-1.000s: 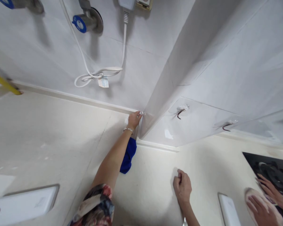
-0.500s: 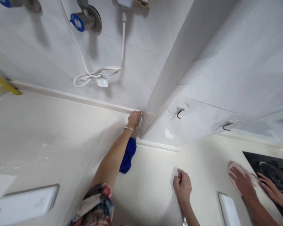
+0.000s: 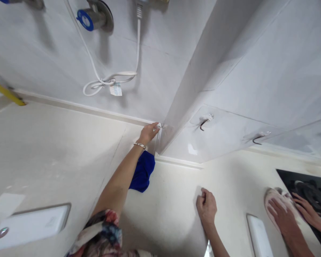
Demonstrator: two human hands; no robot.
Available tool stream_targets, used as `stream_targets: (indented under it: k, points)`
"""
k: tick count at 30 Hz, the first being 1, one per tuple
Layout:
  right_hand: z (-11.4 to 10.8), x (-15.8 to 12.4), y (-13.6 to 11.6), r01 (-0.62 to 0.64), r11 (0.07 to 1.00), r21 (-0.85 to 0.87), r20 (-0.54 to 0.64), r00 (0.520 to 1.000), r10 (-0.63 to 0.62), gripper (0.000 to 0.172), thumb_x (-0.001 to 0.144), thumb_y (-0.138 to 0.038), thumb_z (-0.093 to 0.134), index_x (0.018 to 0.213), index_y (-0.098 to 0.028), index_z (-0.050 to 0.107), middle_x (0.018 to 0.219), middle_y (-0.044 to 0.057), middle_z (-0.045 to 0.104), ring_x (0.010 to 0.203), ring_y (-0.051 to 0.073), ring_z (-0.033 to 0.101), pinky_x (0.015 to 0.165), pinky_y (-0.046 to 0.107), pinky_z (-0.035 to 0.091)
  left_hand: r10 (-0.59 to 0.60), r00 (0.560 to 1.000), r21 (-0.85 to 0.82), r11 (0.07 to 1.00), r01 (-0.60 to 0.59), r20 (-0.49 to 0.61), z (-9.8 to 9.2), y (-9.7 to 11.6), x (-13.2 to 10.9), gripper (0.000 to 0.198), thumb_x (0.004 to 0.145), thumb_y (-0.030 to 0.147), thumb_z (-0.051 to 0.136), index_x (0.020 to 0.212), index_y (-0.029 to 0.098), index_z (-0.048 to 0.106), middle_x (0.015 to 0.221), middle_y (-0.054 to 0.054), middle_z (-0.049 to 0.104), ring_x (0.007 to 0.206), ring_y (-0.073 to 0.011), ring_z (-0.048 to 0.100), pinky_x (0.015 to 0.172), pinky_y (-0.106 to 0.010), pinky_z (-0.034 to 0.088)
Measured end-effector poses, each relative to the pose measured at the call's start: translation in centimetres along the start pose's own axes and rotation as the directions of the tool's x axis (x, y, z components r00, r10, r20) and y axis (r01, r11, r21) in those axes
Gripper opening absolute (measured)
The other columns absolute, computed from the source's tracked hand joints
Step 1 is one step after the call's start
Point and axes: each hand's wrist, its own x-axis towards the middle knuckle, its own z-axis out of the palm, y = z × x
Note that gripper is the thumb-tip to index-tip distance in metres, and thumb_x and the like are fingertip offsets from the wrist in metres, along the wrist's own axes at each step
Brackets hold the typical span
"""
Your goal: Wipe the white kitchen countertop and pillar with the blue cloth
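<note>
My left hand point(image 3: 148, 132) reaches to the inner corner where the counter meets the wall and the projecting pillar. Thumb and fingers are drawn together in a pinch there; a small pale bit shows at the tips, too small to name. Just right of the fingertips, a small hook-like piece point(image 3: 162, 126) sits in the corner. Below my left wrist, a crumpled blue cloth point(image 3: 143, 172) lies on the counter, partly behind the forearm. My right hand point(image 3: 207, 207) rests on the counter in a loose fist, with no object visible in it.
Another person's hands point(image 3: 282, 214) press a pale cloth point(image 3: 270, 198) beside a black hob point(image 3: 307, 192). White power banks lie left point(image 3: 32, 225) and right point(image 3: 259, 235). Adhesive hooks point(image 3: 203, 124), a bundled white cord point(image 3: 107, 81) and a blue-capped valve point(image 3: 92, 19) are on the wall.
My left hand has drawn back slightly to the left from the corner, uncovering the small hook-like piece and more of the blue cloth. My right hand stays put. The other person's cloth has shifted right.
</note>
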Motion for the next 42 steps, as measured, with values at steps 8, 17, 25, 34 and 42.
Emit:
stream_targets:
  k: [8,17,25,34,42]
  points:
    - [0.2,0.2,0.3,0.022,1.000,-0.008,-0.025,0.999,-0.022,0.031,0.086,-0.020,0.044,0.110,-0.017,0.063,0.085,0.005,0.062,0.081,0.023,0.057,0.082,0.037,0.048,-0.198,0.953,0.303,0.945,0.124,0.228,-4.2,-2.4,-14.4,0.082,0.081,0.072,0.070,0.150,0.030,0.057,0.132,-0.013,0.073,0.116,-0.0349,0.069,0.095,-0.040,0.052]
    - [0.7,0.6,-0.4,0.049,0.999,-0.023,-0.100,0.994,-0.051,0.029,0.086,-0.018,0.042,0.106,-0.016,0.064,0.085,0.005,0.059,0.082,0.022,0.053,0.079,0.035,0.043,-0.038,0.996,0.531,0.847,-0.013,0.086,3.5,4.3,-24.2,0.065,0.102,0.040,0.042,0.162,0.016,0.038,0.160,-0.026,0.044,0.138,-0.0409,0.048,0.112,-0.059,0.038]
    - [0.8,0.6,-0.5,0.013,1.000,-0.017,-0.112,0.994,-0.015,0.028,0.085,-0.018,0.044,0.103,-0.016,0.065,0.084,0.006,0.059,0.081,0.022,0.051,0.079,0.035,0.041,0.367,0.864,0.341,0.808,-0.480,0.345,6.5,7.4,-34.8,0.059,0.101,0.054,0.047,0.156,0.032,0.050,0.162,-0.017,0.046,0.144,-0.0359,0.045,0.118,-0.057,0.034]
    - [0.5,0.3,0.3,0.001,1.000,-0.017,-0.071,0.997,-0.003,0.030,0.084,-0.019,0.045,0.107,-0.015,0.065,0.089,0.009,0.062,0.085,0.025,0.053,0.082,0.037,0.042,0.627,0.706,0.079,0.727,-0.682,0.329,5.9,4.0,-36.6,0.040,0.099,0.047,0.062,0.138,0.039,0.067,0.152,-0.007,0.058,0.134,-0.0257,0.053,0.115,-0.048,0.039]
    - [0.1,0.4,0.0,0.013,0.999,-0.044,-0.069,0.997,-0.016,0.030,0.085,-0.019,0.044,0.107,-0.016,0.065,0.088,0.008,0.064,0.085,0.024,0.056,0.082,0.036,0.045,0.169,0.983,0.339,0.923,-0.184,0.072,-1.5,-4.0,-25.5,0.041,0.100,0.040,0.059,0.139,0.038,0.068,0.151,-0.009,0.058,0.136,-0.0313,0.052,0.114,-0.053,0.039]
